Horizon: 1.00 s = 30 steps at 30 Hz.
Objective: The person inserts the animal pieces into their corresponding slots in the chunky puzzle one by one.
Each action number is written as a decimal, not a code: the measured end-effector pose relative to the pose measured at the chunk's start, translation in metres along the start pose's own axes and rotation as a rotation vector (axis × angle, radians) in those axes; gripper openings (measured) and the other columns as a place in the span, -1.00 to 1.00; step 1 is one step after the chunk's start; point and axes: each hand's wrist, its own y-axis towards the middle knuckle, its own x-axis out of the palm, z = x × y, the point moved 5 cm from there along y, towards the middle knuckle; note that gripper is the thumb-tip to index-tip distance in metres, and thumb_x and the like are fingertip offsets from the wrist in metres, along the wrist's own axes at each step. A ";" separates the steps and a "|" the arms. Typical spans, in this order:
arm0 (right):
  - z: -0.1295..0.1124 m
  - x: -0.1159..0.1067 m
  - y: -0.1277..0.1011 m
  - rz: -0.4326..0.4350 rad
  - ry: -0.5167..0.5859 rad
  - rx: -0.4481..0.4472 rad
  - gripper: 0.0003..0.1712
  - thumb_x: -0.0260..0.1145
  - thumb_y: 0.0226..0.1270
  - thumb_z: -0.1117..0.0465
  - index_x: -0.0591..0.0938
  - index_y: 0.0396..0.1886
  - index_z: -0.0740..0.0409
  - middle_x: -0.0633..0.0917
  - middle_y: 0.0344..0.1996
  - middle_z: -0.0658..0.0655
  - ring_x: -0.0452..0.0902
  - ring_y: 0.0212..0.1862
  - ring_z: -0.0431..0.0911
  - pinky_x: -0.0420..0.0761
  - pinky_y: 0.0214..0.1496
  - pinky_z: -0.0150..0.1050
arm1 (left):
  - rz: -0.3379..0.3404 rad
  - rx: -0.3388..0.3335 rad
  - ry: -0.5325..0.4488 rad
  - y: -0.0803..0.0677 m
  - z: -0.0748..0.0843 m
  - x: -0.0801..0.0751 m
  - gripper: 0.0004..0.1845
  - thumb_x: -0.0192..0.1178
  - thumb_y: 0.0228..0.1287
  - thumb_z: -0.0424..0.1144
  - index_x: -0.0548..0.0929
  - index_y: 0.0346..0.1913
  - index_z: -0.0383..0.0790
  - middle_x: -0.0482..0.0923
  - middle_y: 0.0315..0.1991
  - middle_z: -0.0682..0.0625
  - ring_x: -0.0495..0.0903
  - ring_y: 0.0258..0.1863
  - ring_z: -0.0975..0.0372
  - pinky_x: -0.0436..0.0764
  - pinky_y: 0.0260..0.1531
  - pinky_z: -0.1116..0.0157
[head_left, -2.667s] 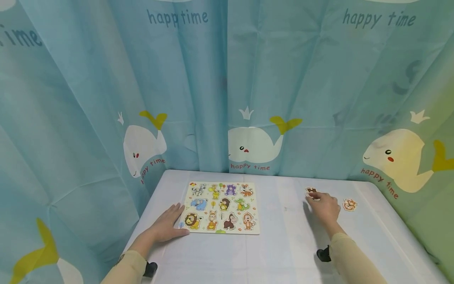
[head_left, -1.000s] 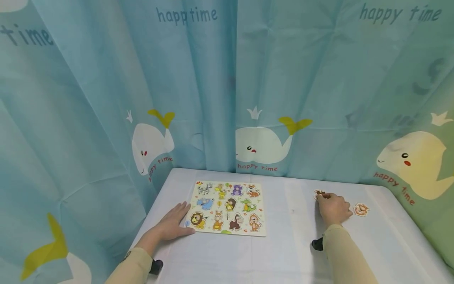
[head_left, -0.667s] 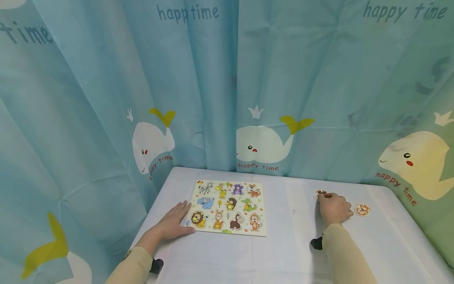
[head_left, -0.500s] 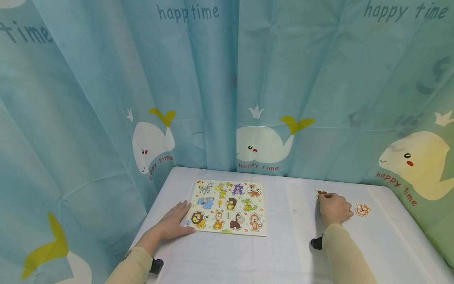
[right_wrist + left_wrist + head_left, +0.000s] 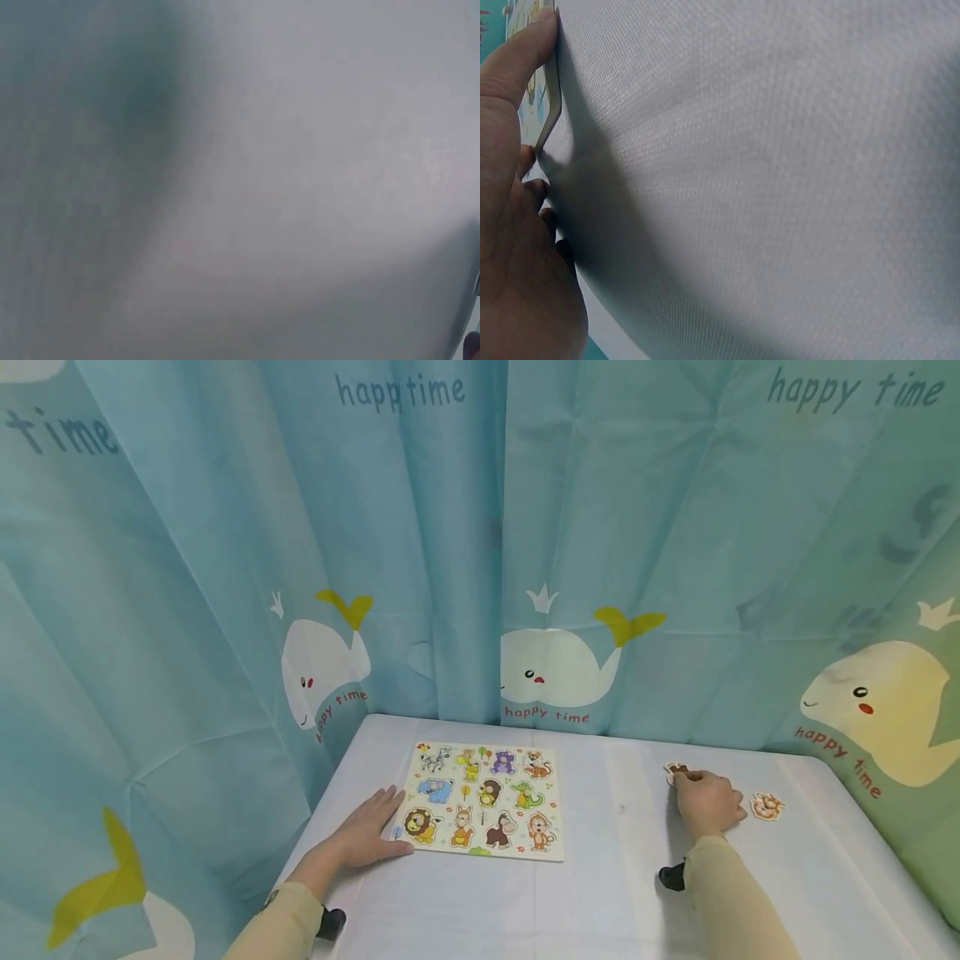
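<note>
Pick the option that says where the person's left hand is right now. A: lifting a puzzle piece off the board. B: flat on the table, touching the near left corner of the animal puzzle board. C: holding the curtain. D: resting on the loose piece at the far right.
B: the left hand lies flat on the table with its fingers straight, and its fingertips meet the near left corner of the puzzle board.
</note>
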 end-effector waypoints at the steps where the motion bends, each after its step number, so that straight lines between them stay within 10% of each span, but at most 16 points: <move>1: 0.000 -0.001 0.000 -0.001 0.003 -0.005 -0.52 0.10 0.51 0.06 0.64 0.06 0.41 0.56 0.05 0.51 0.32 0.16 0.44 0.24 0.17 0.39 | 0.001 -0.001 -0.001 0.000 0.000 0.000 0.11 0.43 0.14 0.24 0.16 0.61 -0.22 -0.01 0.63 -0.21 -0.09 0.60 -0.17 0.02 0.50 -0.25; 30: -0.007 -0.003 -0.023 -0.227 -0.003 -0.452 -0.64 0.38 0.38 0.05 0.78 -0.12 0.28 0.63 0.04 0.41 0.40 0.12 0.36 0.29 0.09 0.34 | 0.004 0.010 0.002 -0.002 0.005 -0.003 0.12 0.41 0.15 0.27 0.16 0.61 -0.25 0.00 0.62 -0.25 -0.09 0.60 -0.18 0.00 0.51 -0.24</move>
